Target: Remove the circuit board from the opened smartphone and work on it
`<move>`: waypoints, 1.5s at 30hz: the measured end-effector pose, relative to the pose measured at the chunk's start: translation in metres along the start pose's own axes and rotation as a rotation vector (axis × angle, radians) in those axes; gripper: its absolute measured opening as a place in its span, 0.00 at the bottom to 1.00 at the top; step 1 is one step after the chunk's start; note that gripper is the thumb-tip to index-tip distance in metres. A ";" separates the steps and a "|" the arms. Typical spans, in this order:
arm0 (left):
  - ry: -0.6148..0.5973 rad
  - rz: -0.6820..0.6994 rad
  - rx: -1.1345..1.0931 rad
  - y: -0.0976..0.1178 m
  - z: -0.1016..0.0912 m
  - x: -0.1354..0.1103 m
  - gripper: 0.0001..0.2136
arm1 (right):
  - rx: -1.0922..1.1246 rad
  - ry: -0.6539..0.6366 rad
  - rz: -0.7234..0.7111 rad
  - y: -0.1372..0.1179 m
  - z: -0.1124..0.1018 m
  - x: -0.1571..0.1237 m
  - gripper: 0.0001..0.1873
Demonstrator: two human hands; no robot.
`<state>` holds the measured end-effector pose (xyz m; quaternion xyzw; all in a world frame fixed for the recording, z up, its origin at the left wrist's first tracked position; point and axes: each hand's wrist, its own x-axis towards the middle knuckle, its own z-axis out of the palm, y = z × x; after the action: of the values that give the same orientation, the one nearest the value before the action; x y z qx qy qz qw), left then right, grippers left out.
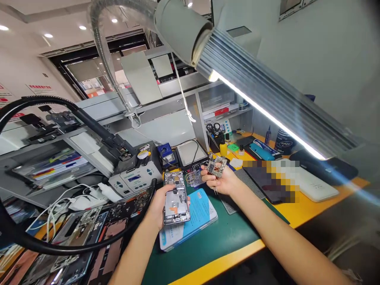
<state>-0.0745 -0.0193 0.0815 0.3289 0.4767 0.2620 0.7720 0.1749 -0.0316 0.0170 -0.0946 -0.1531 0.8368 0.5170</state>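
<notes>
My left hand [156, 208] is wrapped round an opened phone body [175, 198], held upright over the green mat [213, 241] with its bare insides facing me. My right hand [223, 181] is raised just to the right of it and pinches a small circuit board [216, 165] between thumb and fingers. A thin pair of tweezers [216, 190] hangs down from the same hand. A blue and white booklet [192, 219] lies on the mat under the phone.
A long lit lamp bar [267, 107] on a gooseneck hangs overhead at right. A soldering station [135, 178] and a black hose [59, 245] are at left, above several dismantled phones [83, 241]. Scissors, bottles and a tablet [267, 182] sit at back right.
</notes>
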 end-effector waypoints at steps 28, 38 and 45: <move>0.077 0.101 0.619 -0.004 -0.023 -0.027 0.07 | -0.804 0.605 -0.218 0.013 0.014 0.012 0.17; 0.015 0.188 0.519 -0.006 -0.045 -0.026 0.08 | -1.261 0.651 -0.091 0.020 0.020 0.010 0.16; 0.073 0.154 0.798 -0.005 -0.040 -0.023 0.11 | -1.369 0.648 -0.035 0.022 0.022 0.009 0.15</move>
<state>-0.1196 -0.0286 0.0770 0.6278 0.5419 0.1252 0.5445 0.1453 -0.0358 0.0300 -0.6332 -0.4804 0.4769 0.3754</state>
